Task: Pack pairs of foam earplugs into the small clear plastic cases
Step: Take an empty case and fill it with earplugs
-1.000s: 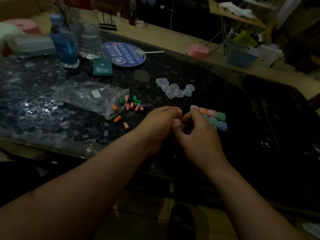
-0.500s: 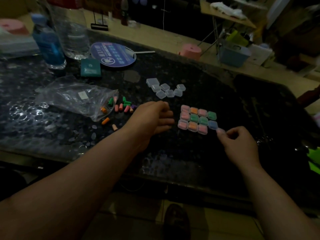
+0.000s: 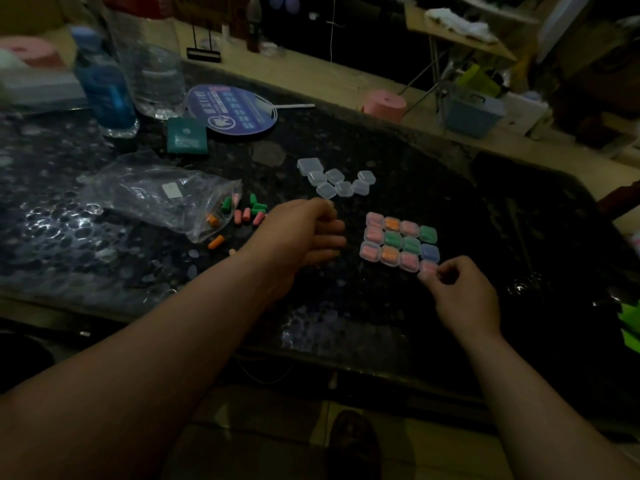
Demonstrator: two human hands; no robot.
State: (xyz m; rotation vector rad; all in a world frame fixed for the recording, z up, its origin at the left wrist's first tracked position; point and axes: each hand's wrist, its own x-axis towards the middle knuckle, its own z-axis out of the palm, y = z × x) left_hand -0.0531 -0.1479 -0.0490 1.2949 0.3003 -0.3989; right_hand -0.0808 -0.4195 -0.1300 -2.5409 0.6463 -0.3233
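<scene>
Head view finds the hands parted since a second ago, when they huddled together. The right hand [image 3: 460,292] now pinches a small clear case [image 3: 428,267], pink showing through, at the five o'clock corner of the packed grid [image 3: 398,240], so another pair looks done. The left hand [image 3: 304,233] hangs loosely spread and holds nothing, with loose earplugs [image 3: 247,213] at its nine o'clock and empty cases [image 3: 334,180] at twelve.

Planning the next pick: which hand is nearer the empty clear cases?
Left. The left hand hovers just short of the empty clear cases; the right hand pinches a pink case beside the filled cases.
</scene>
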